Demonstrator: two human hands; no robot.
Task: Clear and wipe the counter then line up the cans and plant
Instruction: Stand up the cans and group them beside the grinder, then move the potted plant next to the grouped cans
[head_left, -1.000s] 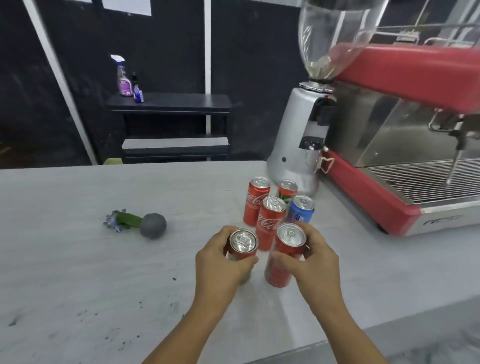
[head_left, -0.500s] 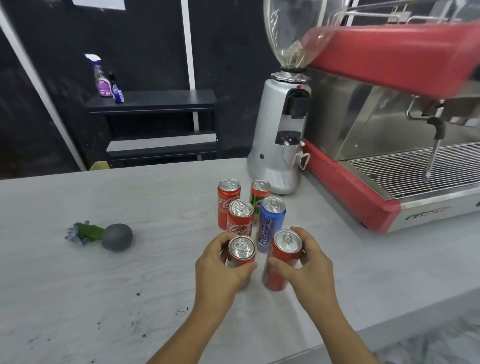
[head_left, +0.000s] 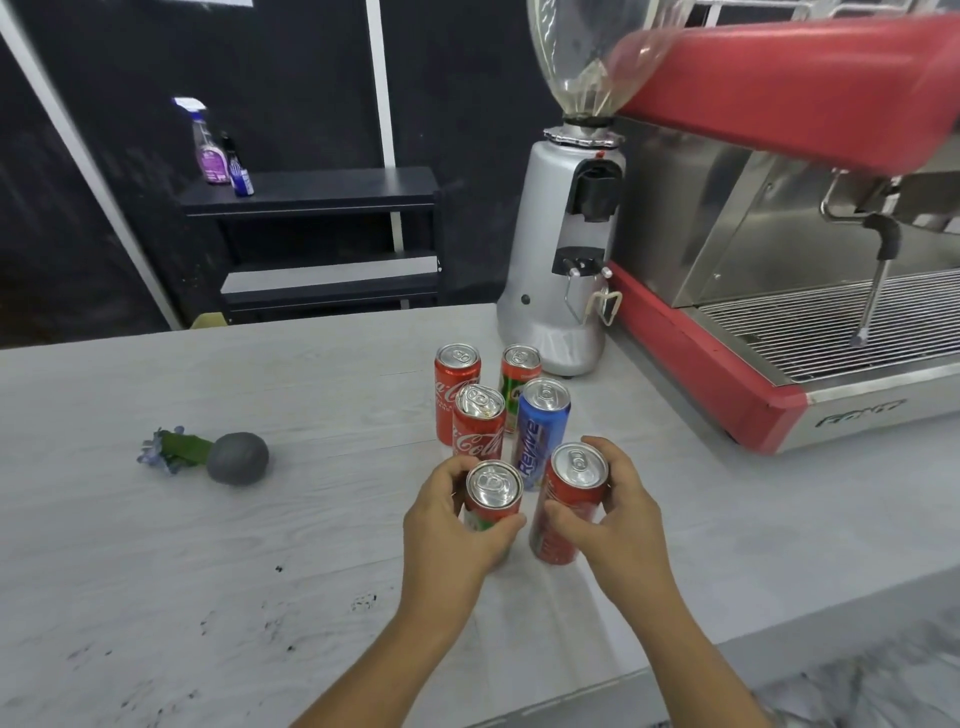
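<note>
Several drink cans stand clustered on the pale counter (head_left: 156, 571). My left hand (head_left: 447, 535) is wrapped around a red-and-green can (head_left: 493, 488) at the front. My right hand (head_left: 618, 514) grips a red can (head_left: 571, 483) beside it, and both cans stand upright on the counter. Behind them are a red cola can (head_left: 478, 423), a blue can (head_left: 540, 431), another red cola can (head_left: 456, 382) and a red-and-green can (head_left: 519, 371). A small plant (head_left: 208, 454) in a round grey pot lies on its side at the left.
A silver coffee grinder (head_left: 561, 270) and a red espresso machine (head_left: 779, 260) stand at the back right. Dark specks (head_left: 363, 603) dot the counter's front. Behind the counter, a black shelf (head_left: 311, 187) carries a spray bottle (head_left: 208, 145) and a small blue bottle (head_left: 240, 171).
My view has swung slightly, so everything has shifted in the frame. Both hands keep hold of the two front cans in about the same spot; nothing was let go.
</note>
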